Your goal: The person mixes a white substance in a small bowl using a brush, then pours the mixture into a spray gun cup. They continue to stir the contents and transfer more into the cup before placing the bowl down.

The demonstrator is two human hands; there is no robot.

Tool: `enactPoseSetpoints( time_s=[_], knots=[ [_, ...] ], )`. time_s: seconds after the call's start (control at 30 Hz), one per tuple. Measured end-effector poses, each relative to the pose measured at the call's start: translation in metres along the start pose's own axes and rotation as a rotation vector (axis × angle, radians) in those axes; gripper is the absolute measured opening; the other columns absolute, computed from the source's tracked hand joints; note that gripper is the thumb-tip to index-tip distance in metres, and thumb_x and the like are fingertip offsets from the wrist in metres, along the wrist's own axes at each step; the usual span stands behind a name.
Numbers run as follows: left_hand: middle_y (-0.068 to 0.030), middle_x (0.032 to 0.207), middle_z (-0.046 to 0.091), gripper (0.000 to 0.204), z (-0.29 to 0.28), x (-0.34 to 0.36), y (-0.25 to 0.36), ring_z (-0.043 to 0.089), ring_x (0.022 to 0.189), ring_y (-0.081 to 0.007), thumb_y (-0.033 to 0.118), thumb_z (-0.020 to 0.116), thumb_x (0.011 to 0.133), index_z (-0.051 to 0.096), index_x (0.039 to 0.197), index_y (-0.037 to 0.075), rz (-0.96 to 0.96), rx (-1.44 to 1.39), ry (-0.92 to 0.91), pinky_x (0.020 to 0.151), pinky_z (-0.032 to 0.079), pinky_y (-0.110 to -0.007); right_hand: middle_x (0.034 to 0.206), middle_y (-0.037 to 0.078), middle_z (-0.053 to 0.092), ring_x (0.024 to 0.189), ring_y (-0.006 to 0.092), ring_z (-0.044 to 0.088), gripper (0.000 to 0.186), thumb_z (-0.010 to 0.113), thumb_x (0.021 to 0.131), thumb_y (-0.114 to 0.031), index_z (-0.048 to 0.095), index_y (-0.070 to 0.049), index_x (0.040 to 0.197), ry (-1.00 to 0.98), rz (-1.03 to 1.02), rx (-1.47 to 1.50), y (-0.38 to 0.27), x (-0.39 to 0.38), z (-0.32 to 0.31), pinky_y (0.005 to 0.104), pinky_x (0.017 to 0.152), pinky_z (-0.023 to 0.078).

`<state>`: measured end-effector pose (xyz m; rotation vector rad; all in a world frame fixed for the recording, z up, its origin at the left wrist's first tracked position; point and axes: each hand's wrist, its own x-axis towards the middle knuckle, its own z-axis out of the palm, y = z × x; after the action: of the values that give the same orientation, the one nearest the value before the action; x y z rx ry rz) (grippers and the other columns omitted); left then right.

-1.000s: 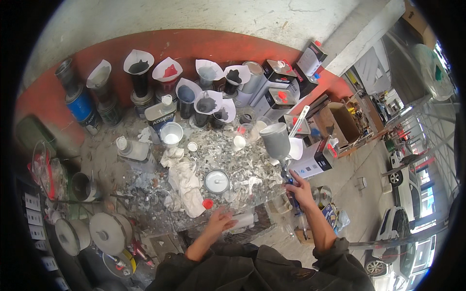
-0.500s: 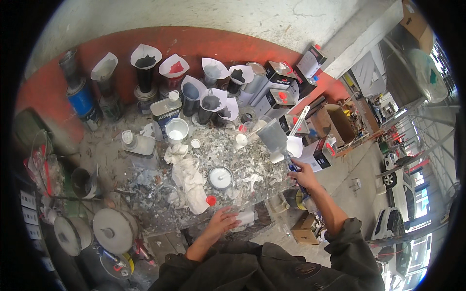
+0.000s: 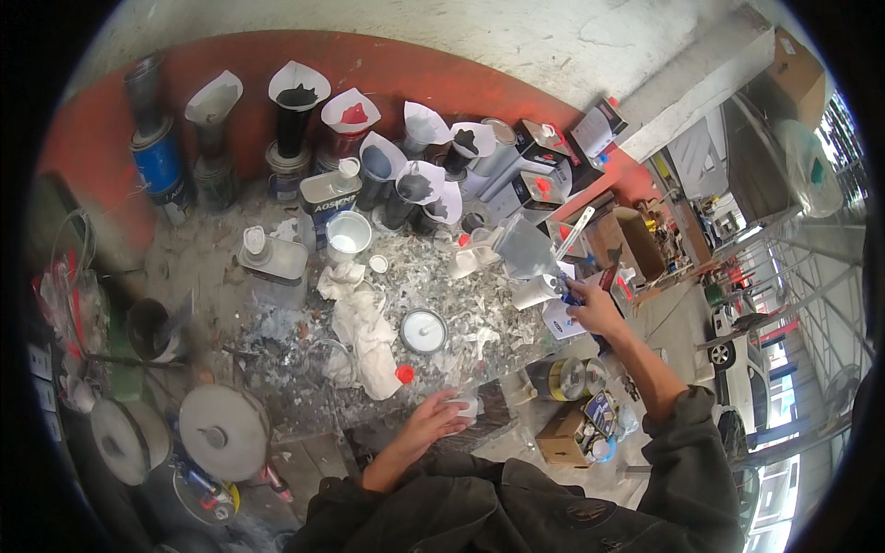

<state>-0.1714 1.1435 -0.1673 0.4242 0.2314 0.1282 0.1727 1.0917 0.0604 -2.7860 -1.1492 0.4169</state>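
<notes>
My right hand [image 3: 595,308] is closed around a blue-handled tool at the table's right edge, apparently a paint spray gun. A grey translucent cup [image 3: 527,249] stands just above that hand, a white stick [image 3: 575,230] beside it. A white cylinder [image 3: 536,292] lies left of the fingers; I cannot tell if it is attached. At the near edge my left hand [image 3: 435,422] has its fingers around a small white cup-like piece [image 3: 467,406], partly hidden. Beyond it on the table are a red cap [image 3: 405,374], a round tin with white contents [image 3: 424,331] and a crumpled white cloth [image 3: 366,332].
Several paint cups with paper strainers [image 3: 353,112] line the red wall. A white tub [image 3: 348,236] and metal cans [image 3: 274,253] stand further left. Lidded drums [image 3: 221,433] are at lower left. A cardboard box of cans [image 3: 564,435] sits on the floor at right.
My right hand has moved slightly up and to the right, and the white cylinder beside it shows more fully. The left hand stays around the white piece. The whole view has shifted a little.
</notes>
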Motion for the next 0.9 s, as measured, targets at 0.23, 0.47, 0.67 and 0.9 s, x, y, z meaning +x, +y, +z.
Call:
enactPoseSetpoints(
  time_s=[0.23,0.47,0.67,0.9],
  knots=[
    [-0.0192,0.134,0.055,0.048,-0.004,0.001,-0.005,0.063,0.115,-0.0298,0.017,0.053,0.104,0.033,0.146,0.004,0.019,0.011,-0.002,0.098,0.053,-0.038,0.103,0.028,0.068,0.094,0.0444,0.066,0.061,0.059,0.077,-0.008,0.056,-0.009,0.138,0.101,-0.135,-0.477,-0.047,0.002,-0.033,0.0514,0.086,0.053],
    [-0.0199,0.135,0.054,0.048,-0.003,0.000,-0.007,0.063,0.114,-0.0299,0.016,0.052,0.104,0.033,0.146,0.005,0.051,0.017,-0.009,0.098,0.053,-0.038,0.084,0.026,0.068,0.079,0.0431,0.067,0.059,0.053,0.082,-0.004,0.051,-0.009,0.140,0.219,-0.307,-0.647,-0.050,0.012,-0.049,0.0541,0.072,0.052],
    [-0.0194,0.135,0.054,0.047,-0.006,0.000,-0.007,0.063,0.115,-0.0289,0.016,0.052,0.104,0.033,0.146,0.005,0.073,0.011,-0.006,0.098,0.052,-0.038,0.083,0.023,0.068,0.076,0.0405,0.068,0.062,0.057,0.079,-0.004,0.050,-0.007,0.141,0.229,-0.337,-0.742,-0.063,0.013,-0.052,0.0512,0.068,0.054],
    [-0.0184,0.135,0.055,0.047,-0.007,-0.002,-0.008,0.062,0.115,-0.0271,0.017,0.052,0.104,0.034,0.146,0.006,0.069,0.034,0.025,0.098,0.051,-0.037,0.084,0.021,0.067,0.073,0.0390,0.067,0.060,0.057,0.083,-0.006,0.050,-0.011,0.143,0.281,-0.386,-0.827,-0.055,0.015,-0.046,0.0489,0.065,0.054]
  ],
)
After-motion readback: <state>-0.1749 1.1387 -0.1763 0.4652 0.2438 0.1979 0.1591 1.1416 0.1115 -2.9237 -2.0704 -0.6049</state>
